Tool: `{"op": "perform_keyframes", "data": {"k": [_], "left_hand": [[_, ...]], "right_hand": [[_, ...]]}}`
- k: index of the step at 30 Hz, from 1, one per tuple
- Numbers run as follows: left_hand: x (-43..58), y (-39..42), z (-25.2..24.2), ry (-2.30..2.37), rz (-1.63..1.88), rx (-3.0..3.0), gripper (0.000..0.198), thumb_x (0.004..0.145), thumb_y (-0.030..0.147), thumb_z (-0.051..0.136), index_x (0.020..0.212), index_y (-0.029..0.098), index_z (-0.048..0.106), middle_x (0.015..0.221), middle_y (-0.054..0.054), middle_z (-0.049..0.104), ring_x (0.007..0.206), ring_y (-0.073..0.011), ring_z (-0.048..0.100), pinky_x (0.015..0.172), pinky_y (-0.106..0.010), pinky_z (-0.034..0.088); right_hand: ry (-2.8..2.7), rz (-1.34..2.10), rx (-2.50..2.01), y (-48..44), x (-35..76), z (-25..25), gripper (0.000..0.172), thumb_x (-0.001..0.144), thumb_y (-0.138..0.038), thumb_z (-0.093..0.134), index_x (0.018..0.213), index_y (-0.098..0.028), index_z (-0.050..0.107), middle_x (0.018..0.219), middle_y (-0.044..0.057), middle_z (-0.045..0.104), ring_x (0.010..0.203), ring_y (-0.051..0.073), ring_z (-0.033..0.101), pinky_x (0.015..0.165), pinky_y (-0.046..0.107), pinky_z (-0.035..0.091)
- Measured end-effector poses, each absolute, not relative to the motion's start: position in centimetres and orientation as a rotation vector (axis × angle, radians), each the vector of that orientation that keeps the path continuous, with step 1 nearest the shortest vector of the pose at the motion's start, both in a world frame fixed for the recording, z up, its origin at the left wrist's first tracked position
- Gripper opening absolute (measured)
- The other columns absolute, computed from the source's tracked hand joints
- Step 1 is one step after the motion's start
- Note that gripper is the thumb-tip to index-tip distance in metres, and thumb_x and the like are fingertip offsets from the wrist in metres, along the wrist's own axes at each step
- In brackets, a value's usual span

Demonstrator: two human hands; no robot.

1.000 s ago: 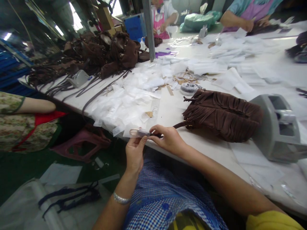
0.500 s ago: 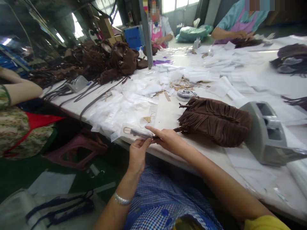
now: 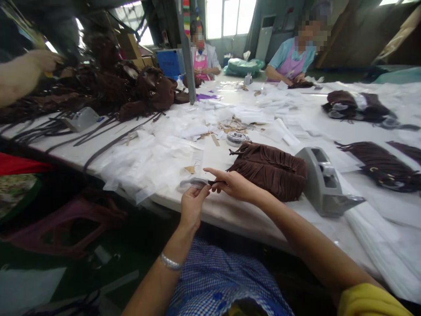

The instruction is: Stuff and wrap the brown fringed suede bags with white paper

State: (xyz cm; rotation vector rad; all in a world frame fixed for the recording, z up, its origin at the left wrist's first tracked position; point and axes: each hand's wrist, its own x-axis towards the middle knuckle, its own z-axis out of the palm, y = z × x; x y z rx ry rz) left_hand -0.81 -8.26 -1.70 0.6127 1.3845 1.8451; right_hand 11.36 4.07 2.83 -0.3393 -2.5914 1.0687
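Note:
Both hands meet at the front edge of the white table [image 3: 171, 198]. Thumb and fingers of my left hand [image 3: 192, 205] pinch a dark strap [image 3: 215, 182], whose left end has a pale, thin wrapping [image 3: 192, 181] around it. On the same strap, just to the right, my right hand [image 3: 233, 185] is closed with its index finger stretched out to the left. Directly behind the right hand lies a dark brown fringed bag [image 3: 272, 169]. Part of the strap is hidden by my fingers.
A grey tape dispenser [image 3: 320, 182] stands against the bag's right end. Loose white sheets [image 3: 141, 158] and a tape roll [image 3: 237, 138] lie beyond my hands. Brown bags [image 3: 144, 87] are heaped at left, more fringed bags [image 3: 378, 164] at right. Two people work opposite; another person's arm [image 3: 23, 74] reaches in.
The whole view has swung right, so the table's things sit further left. Both hands stay together on the strap. The arm of the person at left has reached forward over the heap.

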Motion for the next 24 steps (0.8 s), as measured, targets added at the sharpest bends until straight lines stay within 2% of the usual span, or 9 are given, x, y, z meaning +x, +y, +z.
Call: {"op": "perform_keyframes", "data": {"k": [4, 8, 11, 13, 14, 16, 18, 21, 24], "left_hand": [[-0.5, -7.7, -1.7, 1.454, 1.801, 0.700, 0.022, 0.073, 0.034, 0.080, 0.085, 0.017, 0.074, 0.080, -0.004, 0.075, 0.075, -0.0164, 0.068, 0.066, -0.024, 0.048], [0.1, -7.5, -1.6, 1.514, 1.855, 0.808, 0.016, 0.075, 0.033, 0.078, 0.081, 0.018, 0.075, 0.076, -0.004, 0.074, 0.074, -0.0182, 0.068, 0.067, -0.025, 0.049], [0.5, -8.2, -1.2, 1.519, 1.837, 0.858, 0.016, 0.073, 0.032, 0.080, 0.081, 0.018, 0.076, 0.080, -0.006, 0.075, 0.078, -0.0194, 0.069, 0.074, -0.027, 0.051], [0.5, -9.2, -0.8, 1.353, 1.772, 0.859, 0.026, 0.072, 0.029, 0.082, 0.094, 0.018, 0.075, 0.096, -0.009, 0.075, 0.093, -0.0220, 0.069, 0.083, -0.029, 0.052], [0.3, -9.8, -0.6, 1.249, 1.725, 0.826, 0.032, 0.072, 0.029, 0.082, 0.101, 0.018, 0.074, 0.106, -0.010, 0.074, 0.102, -0.0236, 0.068, 0.087, -0.031, 0.052], [-0.4, -10.9, -0.4, 1.070, 1.660, 0.663, 0.037, 0.076, 0.037, 0.079, 0.107, 0.018, 0.071, 0.117, -0.012, 0.070, 0.112, -0.0254, 0.065, 0.093, -0.034, 0.052], [-1.3, -11.5, -0.5, 0.955, 1.700, 0.437, 0.036, 0.080, 0.045, 0.075, 0.103, 0.017, 0.071, 0.116, -0.011, 0.070, 0.110, -0.0233, 0.065, 0.095, -0.036, 0.052], [-2.4, -11.3, -0.8, 0.889, 1.860, 0.239, 0.028, 0.074, 0.036, 0.082, 0.092, 0.019, 0.069, 0.104, -0.004, 0.073, 0.097, -0.0151, 0.068, 0.096, -0.032, 0.052], [-2.8, -10.5, -0.8, 0.914, 1.992, 0.248, 0.030, 0.068, 0.022, 0.086, 0.091, 0.020, 0.068, 0.097, 0.001, 0.073, 0.090, -0.0105, 0.069, 0.094, -0.027, 0.052]], "right_hand": [[-2.568, 1.098, -0.394, 4.2, 11.6, 3.0, 0.054, 0.095, -0.015, 0.045, 0.149, -0.016, 0.039, 0.075, 0.000, 0.071, 0.064, 0.010, 0.063, 0.070, 0.022, 0.050], [-2.575, 0.964, -0.497, 3.6, 11.7, 3.1, 0.047, 0.098, -0.029, 0.048, 0.142, -0.014, 0.049, 0.072, 0.001, 0.071, 0.067, 0.013, 0.066, 0.070, 0.024, 0.048], [-2.512, 0.862, -0.586, 3.0, 11.8, 3.2, 0.030, 0.095, -0.035, 0.054, 0.114, -0.016, 0.069, 0.071, 0.002, 0.071, 0.067, 0.014, 0.066, 0.068, 0.023, 0.047], [-2.494, 0.840, -0.573, 2.7, 12.0, 3.3, 0.025, 0.096, -0.032, 0.053, 0.092, -0.016, 0.072, 0.069, 0.002, 0.070, 0.063, 0.013, 0.063, 0.065, 0.022, 0.045], [-2.504, 0.848, -0.543, 2.6, 12.2, 3.3, 0.025, 0.096, -0.030, 0.052, 0.087, -0.016, 0.071, 0.070, 0.001, 0.070, 0.062, 0.012, 0.061, 0.064, 0.022, 0.045], [-2.529, 0.902, -0.468, 2.5, 12.6, 3.3, 0.022, 0.096, -0.027, 0.051, 0.091, -0.017, 0.070, 0.072, 0.001, 0.070, 0.062, 0.012, 0.061, 0.065, 0.022, 0.046], [-2.554, 0.964, -0.391, 2.4, 12.9, 3.2, 0.021, 0.097, -0.024, 0.049, 0.101, -0.017, 0.069, 0.078, 0.002, 0.072, 0.067, 0.012, 0.064, 0.069, 0.023, 0.049], [-2.633, 0.837, -0.322, 2.9, 13.6, 2.8, 0.024, 0.096, -0.024, 0.052, 0.115, -0.018, 0.065, 0.096, 0.007, 0.074, 0.088, 0.017, 0.068, 0.089, 0.033, 0.050], [-2.720, 0.497, -0.400, 4.0, 14.4, 2.2, 0.035, 0.091, -0.024, 0.063, 0.126, -0.022, 0.061, 0.115, 0.010, 0.071, 0.112, 0.024, 0.064, 0.112, 0.053, 0.032]]}}
